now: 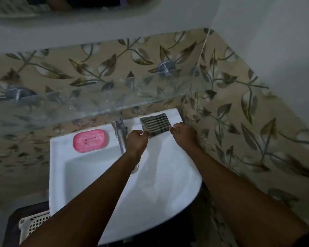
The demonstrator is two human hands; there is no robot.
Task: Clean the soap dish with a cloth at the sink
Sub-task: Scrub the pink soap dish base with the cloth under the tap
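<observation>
Both hands grip the folded checked cloth (pixel 155 124). The left hand (pixel 136 139) pinches its near left corner with curled fingers, and the right hand (pixel 183 134) pinches its near right corner between thumb and fingertips. The cloth lies flat on the back right corner of the white sink (pixel 57 175), its far edge close to the sink's back rim.

At the far left, low down, a white lattice basket (pixel 34 223) pokes out beside the sink's front left corner. Above it, the pink soap dish (pixel 90 139) sits on the back left ledge, well apart from both hands, with bare ledge around it on every side. To its right the metal tap (pixel 120 138) stands at the middle of the back rim, between the dish and the cloth; the left wrist is just beside its spout. The basin below lies open in front of the dish, while both forearms cross its right half.

A clear glass shelf (pixel 96 102) hangs over the back rim on two round metal mounts (pixel 166 68), its front edge above the tap's base. On the right, the leaf-patterned tiled wall (pixel 239 113) runs right along the sink's edge, just beside the right hand.
</observation>
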